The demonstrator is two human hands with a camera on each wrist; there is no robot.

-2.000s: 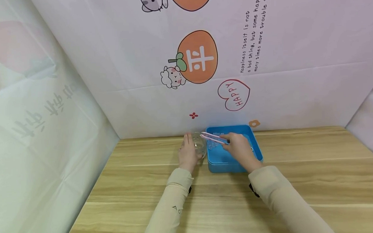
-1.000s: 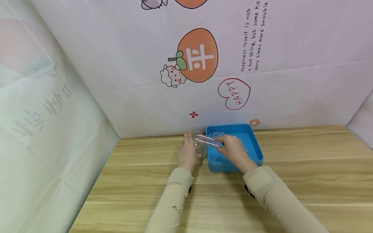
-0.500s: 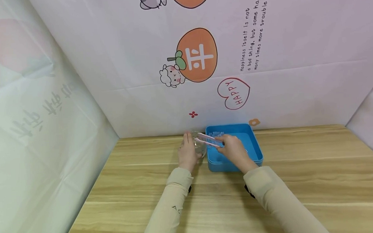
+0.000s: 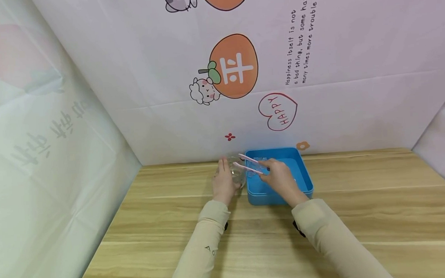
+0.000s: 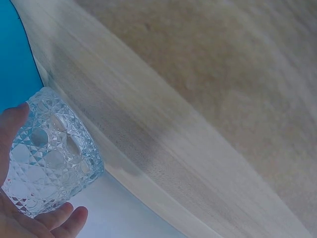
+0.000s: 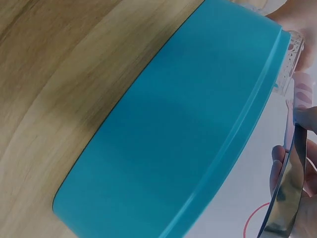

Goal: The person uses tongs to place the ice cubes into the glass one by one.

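Observation:
My left hand (image 4: 223, 184) holds a clear cut-glass cup (image 5: 54, 153) at its side, thumb and fingers around it. The cup stands on the table against the left side of a blue box (image 4: 272, 199). In my right hand (image 4: 280, 180) is a pair of tongs (image 4: 248, 168), with pink tips and a shiny metal body (image 6: 287, 198). Its arms are spread, and their tips are over the cup; I see nothing between them. Clear, ice-like pieces (image 4: 252, 174) lie in the left part of the box, partly behind the tongs. The cup's contents cannot be made out.
The box and cup stand at the back of a wooden table (image 4: 248, 244), close to a printed white backdrop (image 4: 185, 132). Another white sheet (image 4: 61, 173) hangs on the left. A small pale object (image 4: 294, 180) shows in the box beside my right hand.
My right hand moved left, bringing the tongs from over the box's edge to the cup. Since then, the tongs' arms have spread wider. My left hand has stayed on the cup.

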